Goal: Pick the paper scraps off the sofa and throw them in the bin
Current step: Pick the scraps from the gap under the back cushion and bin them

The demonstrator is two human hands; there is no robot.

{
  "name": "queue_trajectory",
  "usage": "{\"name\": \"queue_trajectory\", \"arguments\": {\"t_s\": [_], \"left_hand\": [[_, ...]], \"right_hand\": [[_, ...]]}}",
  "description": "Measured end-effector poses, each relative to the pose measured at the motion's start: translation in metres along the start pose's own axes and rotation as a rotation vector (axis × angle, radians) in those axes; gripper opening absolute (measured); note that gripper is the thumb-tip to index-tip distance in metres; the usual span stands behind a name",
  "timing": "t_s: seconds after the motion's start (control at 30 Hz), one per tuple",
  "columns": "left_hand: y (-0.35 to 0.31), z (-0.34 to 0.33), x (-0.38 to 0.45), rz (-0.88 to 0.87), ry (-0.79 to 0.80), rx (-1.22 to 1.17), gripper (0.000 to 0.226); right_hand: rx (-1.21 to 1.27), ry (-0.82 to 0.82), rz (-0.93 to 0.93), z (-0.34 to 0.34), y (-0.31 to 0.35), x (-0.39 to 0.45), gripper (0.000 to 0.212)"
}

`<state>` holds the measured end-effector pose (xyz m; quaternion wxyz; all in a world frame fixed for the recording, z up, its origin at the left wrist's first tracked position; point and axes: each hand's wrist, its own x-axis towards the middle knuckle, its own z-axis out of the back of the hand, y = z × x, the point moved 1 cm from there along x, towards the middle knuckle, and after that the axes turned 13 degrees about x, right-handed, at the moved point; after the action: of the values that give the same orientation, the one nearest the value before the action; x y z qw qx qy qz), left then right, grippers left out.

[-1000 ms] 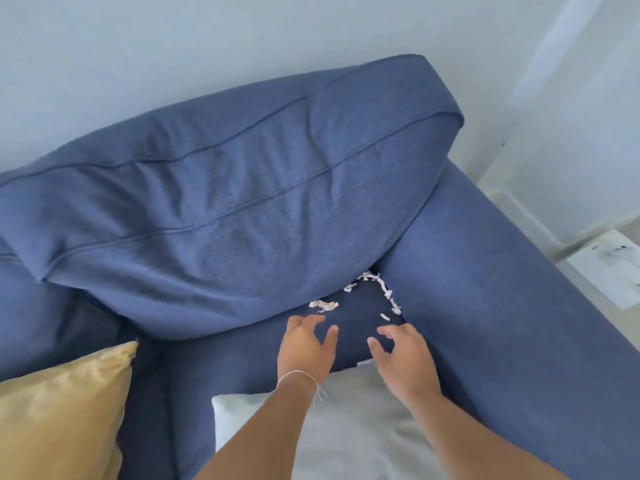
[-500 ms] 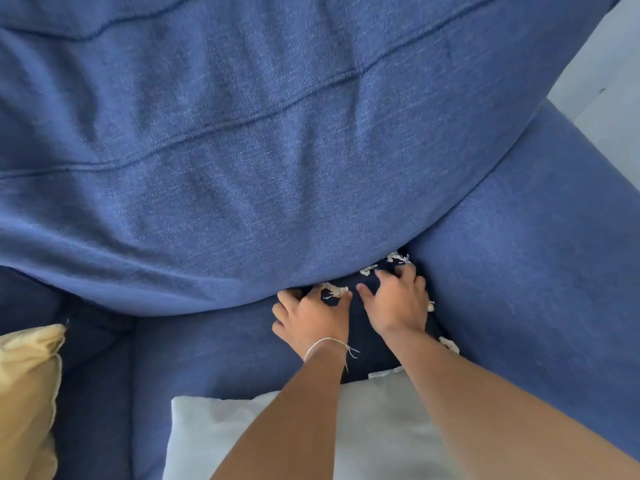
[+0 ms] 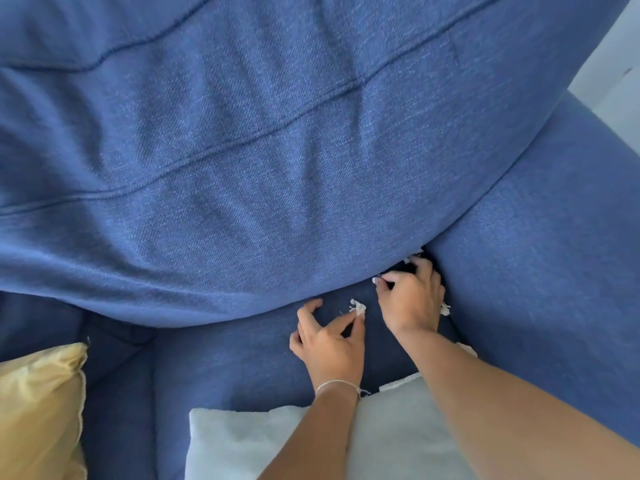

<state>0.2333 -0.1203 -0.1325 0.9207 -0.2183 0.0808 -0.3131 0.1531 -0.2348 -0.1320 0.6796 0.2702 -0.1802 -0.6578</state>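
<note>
White paper scraps lie on the blue sofa seat (image 3: 242,362), in the corner where the back cushion meets the right armrest. My left hand (image 3: 329,344) pinches a small clump of scraps (image 3: 358,308) between thumb and forefinger. My right hand (image 3: 410,299) presses down into the corner with fingers curled over scraps. More scraps show at its fingertips (image 3: 414,256) and beside its right edge (image 3: 445,309). Whether the right hand grips any is hidden under the palm. No bin is in view.
The big blue back cushion (image 3: 277,150) overhangs the seat just above my hands. The right armrest (image 3: 554,271) walls in the corner. A white cushion (image 3: 398,438) lies under my forearms and a yellow cushion (image 3: 41,410) sits at the lower left.
The view has closed in on the corner. My left hand has pulled back a little and lifted a clump of scraps; my right hand has pushed deeper toward the armrest.
</note>
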Motion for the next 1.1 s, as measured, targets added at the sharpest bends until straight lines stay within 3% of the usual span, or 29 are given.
{"name": "queue_trajectory", "arguments": {"t_s": [0.17,0.33,0.5,0.6,0.73,0.9,1.0,1.1], "left_hand": [[0.003,0.019,-0.014,-0.028,-0.003,-0.064,0.006],[-0.013,0.070,-0.036,0.105,0.056,-0.238,0.006],[-0.065,0.133,-0.079,0.063,0.189,-0.360,0.008],[-0.135,0.161,-0.090,-0.064,0.195,-0.438,0.011],[-0.257,0.176,-0.148,-0.343,0.314,-0.529,0.012],[-0.375,0.143,-0.272,-0.659,0.578,-0.553,0.013],[-0.417,0.088,-0.344,-0.782,0.674,-0.465,0.013],[-0.437,0.033,-0.396,-0.920,0.706,-0.294,0.017]], "right_hand": [[0.105,-0.010,0.106,0.019,-0.005,-0.028,0.008],[0.178,-0.075,0.203,0.068,-0.001,-0.066,0.007],[0.244,-0.175,0.387,0.168,0.022,-0.079,0.009],[0.302,-0.284,0.397,0.254,0.020,-0.075,0.010],[0.416,-0.480,0.167,0.381,-0.038,-0.074,0.011],[0.469,-0.777,-0.260,0.492,-0.198,-0.110,0.012],[0.420,-0.748,-0.479,0.501,-0.293,-0.151,0.008],[0.370,-0.654,-0.530,0.493,-0.362,-0.175,0.006]]}}
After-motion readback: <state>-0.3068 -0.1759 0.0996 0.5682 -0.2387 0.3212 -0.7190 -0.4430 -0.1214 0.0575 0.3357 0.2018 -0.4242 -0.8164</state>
